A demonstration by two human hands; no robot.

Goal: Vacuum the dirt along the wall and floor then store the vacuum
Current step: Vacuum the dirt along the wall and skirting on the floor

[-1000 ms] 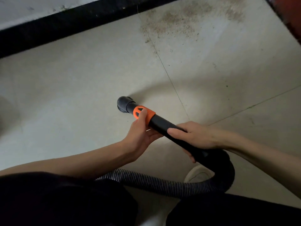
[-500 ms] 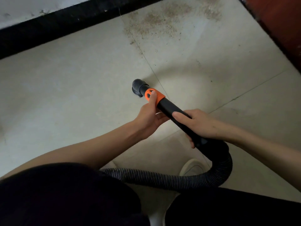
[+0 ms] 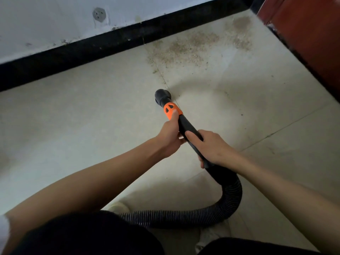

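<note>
The vacuum wand (image 3: 185,126) is held in both hands above the tiled floor (image 3: 77,126), near the middle of the visible floor area. The left hand (image 3: 170,138) is clenched around the wand just behind the orange collar (image 3: 172,110), with the thumb laid on the collar. The right hand (image 3: 211,146) is wrapped around the black tube further back, close to the point where the ribbed hose (image 3: 231,192) is joined. The nozzle (image 3: 160,97) is pointed toward the dark skirting (image 3: 92,52) at the far edge of the floor; whether it is touching the tile cannot be told.

The dirt (image 3: 187,48) is spread along the far edge beside the skirting, toward the far right corner, where a red-brown panel (image 3: 303,39) is met. It is well apart from the nozzle and is judged not yet collected.

The wand is judged rigid and light, so fine steering is best given at the collar. The hose is judged flexible and springy; its loop near the near edge may drag or twist the wand. A firm rear grip is therefore advised. The smooth plastic tube may turn in a loose grasp.
</note>
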